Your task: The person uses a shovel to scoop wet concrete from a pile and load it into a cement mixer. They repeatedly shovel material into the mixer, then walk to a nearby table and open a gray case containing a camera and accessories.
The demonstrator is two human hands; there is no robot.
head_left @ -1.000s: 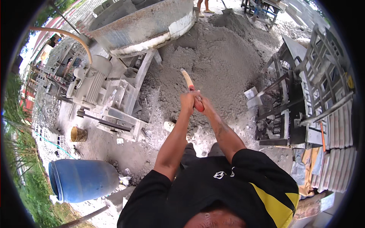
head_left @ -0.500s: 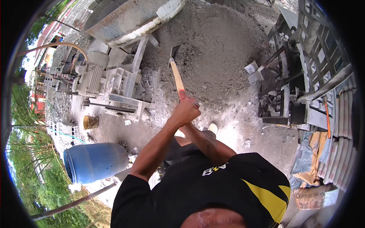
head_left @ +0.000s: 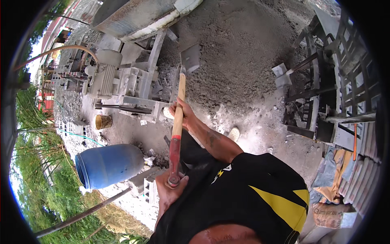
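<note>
Head view: the left hand [head_left: 170, 191] clasps the shovel [head_left: 178, 122] at its red butt, the right hand [head_left: 183, 114] wraps mid-shaft, blade over the sand pile [head_left: 243, 53]. Likely stiff and blade-heavy, so this wide two-handed hold suits it.

— Item held?
— One shovel [head_left: 177, 122]: pale wooden shaft, red lower section, round end cap, grey metal blade.
— Position?
— Shaft near upright in view, blade resting at the edge of the grey sand heap [head_left: 243, 53].
</note>
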